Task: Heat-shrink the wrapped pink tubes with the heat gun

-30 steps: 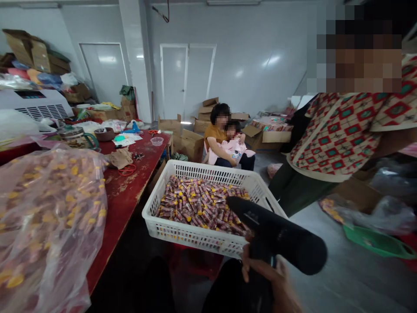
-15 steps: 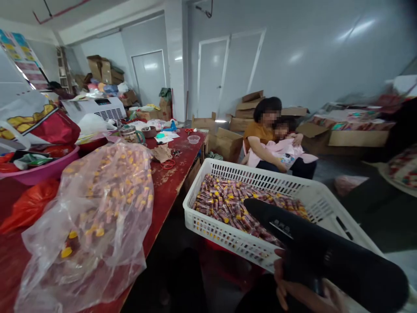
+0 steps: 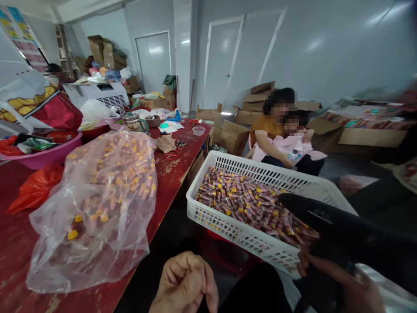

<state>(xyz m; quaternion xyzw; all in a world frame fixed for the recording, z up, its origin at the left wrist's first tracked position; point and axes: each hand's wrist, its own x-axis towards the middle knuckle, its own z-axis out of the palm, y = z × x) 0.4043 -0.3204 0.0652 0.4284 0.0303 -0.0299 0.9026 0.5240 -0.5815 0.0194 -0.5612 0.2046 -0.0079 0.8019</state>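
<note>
Right hand [image 3: 345, 280] clenches around the grip of a black pistol-grip blower [image 3: 325, 215], its fingers wrapped beneath the body at the lower right of the view. The blower's far end reaches over the near corner of one white plastic crate [image 3: 241, 237]; from this angle, you cannot tell whether it touches the load inside. Left hand [image 3: 184, 282] sits low in the view with its fingers loosely curled, holding nothing that shows, near the crate's front wall but apart from it.

The crate is heaped with small wrapped tubes [image 3: 250, 208] with yellow caps, far too many to count, lying at all angles. Just left of it stands one red worktop [image 3: 176, 167], scuffed along its edge, carrying one clear plastic bag [image 3: 97, 204] full of similar tubes and one pink basin [image 3: 48, 150]. Beyond the crate, one person in an orange shirt [image 3: 265, 132] sits holding a small child in pink [image 3: 295, 150], with cardboard boxes [image 3: 231, 137] behind them.
</note>
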